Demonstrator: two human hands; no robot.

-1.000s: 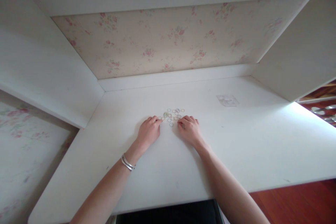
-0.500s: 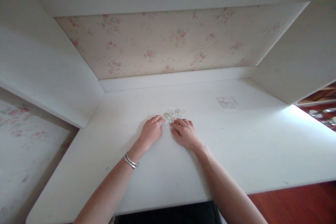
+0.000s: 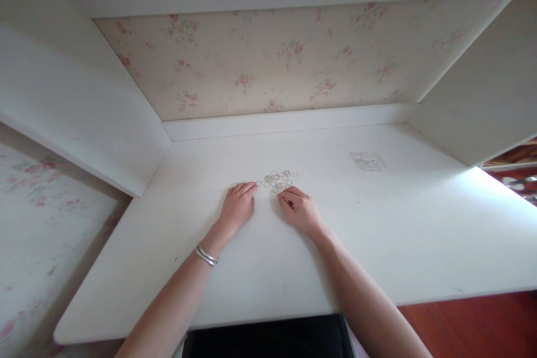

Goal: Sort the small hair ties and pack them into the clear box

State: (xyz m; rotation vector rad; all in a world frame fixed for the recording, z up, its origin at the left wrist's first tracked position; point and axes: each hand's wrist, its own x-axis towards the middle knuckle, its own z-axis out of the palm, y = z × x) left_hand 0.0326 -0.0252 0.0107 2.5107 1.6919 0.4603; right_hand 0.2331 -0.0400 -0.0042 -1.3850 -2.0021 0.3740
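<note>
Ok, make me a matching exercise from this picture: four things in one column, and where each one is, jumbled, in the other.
1. Rings
2. Bracelet
3. Clear packet
4. Red floor

A. Below the front edge of the desk, on the right
B. Around the left wrist
C. On the desk, farther back and to the right of both hands
D. Clustered near the left hand and right hand

Pairs: 1-D, 2-B, 3-C, 4-A

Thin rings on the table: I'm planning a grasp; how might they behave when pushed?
The thin rings are probably light, given slender bands. Lying flat, they'd likely slide across the table rather than roll. Where some overlap, pushing one may drag another.
</note>
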